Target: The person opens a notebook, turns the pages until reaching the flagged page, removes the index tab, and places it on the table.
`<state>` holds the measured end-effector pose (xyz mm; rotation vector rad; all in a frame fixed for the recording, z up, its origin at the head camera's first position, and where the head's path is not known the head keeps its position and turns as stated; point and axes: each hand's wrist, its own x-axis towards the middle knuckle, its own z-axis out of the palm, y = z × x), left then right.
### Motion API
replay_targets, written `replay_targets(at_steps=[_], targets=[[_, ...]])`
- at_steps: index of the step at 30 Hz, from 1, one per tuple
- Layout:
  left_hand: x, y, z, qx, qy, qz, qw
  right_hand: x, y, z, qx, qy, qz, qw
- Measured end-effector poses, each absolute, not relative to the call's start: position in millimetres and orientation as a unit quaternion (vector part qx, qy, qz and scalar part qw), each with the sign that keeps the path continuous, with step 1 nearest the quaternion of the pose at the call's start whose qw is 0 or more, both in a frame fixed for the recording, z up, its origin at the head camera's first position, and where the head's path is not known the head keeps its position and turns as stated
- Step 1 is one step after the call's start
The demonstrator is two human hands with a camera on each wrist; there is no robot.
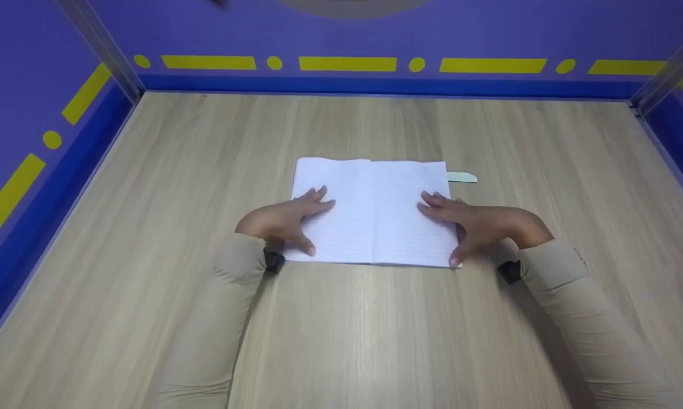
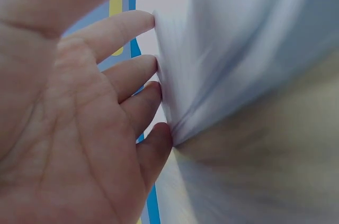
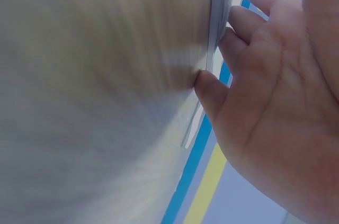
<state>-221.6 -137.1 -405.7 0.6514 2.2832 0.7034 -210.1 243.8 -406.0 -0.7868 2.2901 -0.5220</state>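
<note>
An open notebook (image 1: 370, 221) with faintly lined white pages lies flat on the wooden table, its fold running down the middle. My left hand (image 1: 287, 220) rests on the outer part of the left page, fingers spread and thumb near the lower edge. On the right page's outer edge lies my right hand (image 1: 463, 220), its thumb at the bottom right corner. In the left wrist view, the fingertips of the left hand (image 2: 90, 107) touch the page (image 2: 180, 49). The right wrist view has the right hand (image 3: 270, 81) with fingertips along the notebook's edge (image 3: 216, 17).
A pale green tab (image 1: 462, 177) sticks out from the notebook's right side. The wooden table (image 1: 341, 335) extends around it. Blue panels (image 1: 341, 37) with yellow marks border the table at the back and sides. A dark band (image 1: 274, 261) sits at the left wrist.
</note>
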Motion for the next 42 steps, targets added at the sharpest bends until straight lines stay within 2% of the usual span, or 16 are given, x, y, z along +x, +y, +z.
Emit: replay_targets(at_steps=[17,33,37,42], targets=[[-223.7,-136.5,-405.4,0.257,0.868,0.273,0.327,-211.9,244.2,-408.8,-0.301,0.876,-0.224,0.303],[-220.2,-131.4,-401.9,0.261,0.875,0.247,0.325,-211.0,243.5,-410.7,-0.283,0.883,-0.220,0.305],[-216.8,-128.6,-399.1,0.256,0.882,0.246,0.310,-210.9,242.9,-410.2,-0.281,0.883,-0.222,0.305],[-211.6,-119.9,-395.1,0.261,0.896,0.245,0.261,-210.5,242.7,-408.9,-0.286,0.879,-0.230,0.304]])
